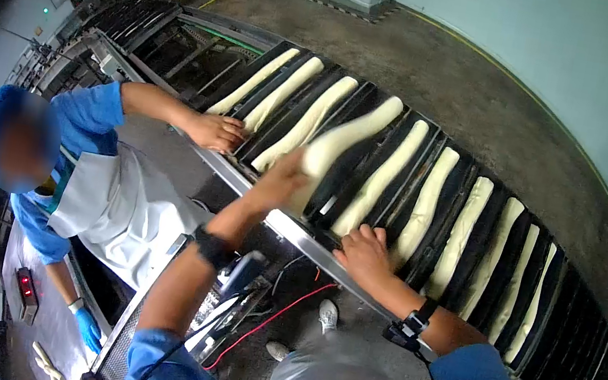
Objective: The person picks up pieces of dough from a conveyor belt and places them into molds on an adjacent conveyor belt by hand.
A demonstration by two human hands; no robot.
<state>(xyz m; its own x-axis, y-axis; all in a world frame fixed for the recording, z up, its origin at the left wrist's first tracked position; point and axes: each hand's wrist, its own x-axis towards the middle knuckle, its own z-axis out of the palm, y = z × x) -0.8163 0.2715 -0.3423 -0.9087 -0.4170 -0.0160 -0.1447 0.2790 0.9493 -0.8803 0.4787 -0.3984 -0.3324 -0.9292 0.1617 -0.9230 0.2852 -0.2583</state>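
My left hand (pixel 281 183) is closed round the near part of a long, pale dough roll (pixel 353 135). That roll slants over a dark, grooved tray (pixel 342 180), its far end curving to the right; the hand is slightly blurred. My right hand (pixel 367 254) rests at the tray's near edge, beside the near end of another dough roll (pixel 383 180). Its fingers are loosely bent and a little apart, holding nothing that shows; the fingertips are partly hidden. More dough rolls (pixel 427 204) lie lengthwise in the grooves on both sides.
A metal rail (pixel 311 242) edges the conveyor towards me. At left, a co-worker in a blue cap and white apron (pixel 118 206) has one bare hand (pixel 215 132) at the trays and a blue-gloved hand (pixel 88 329) over a metal table (pixel 24 255). A red cable (pixel 269 318) hangs below.
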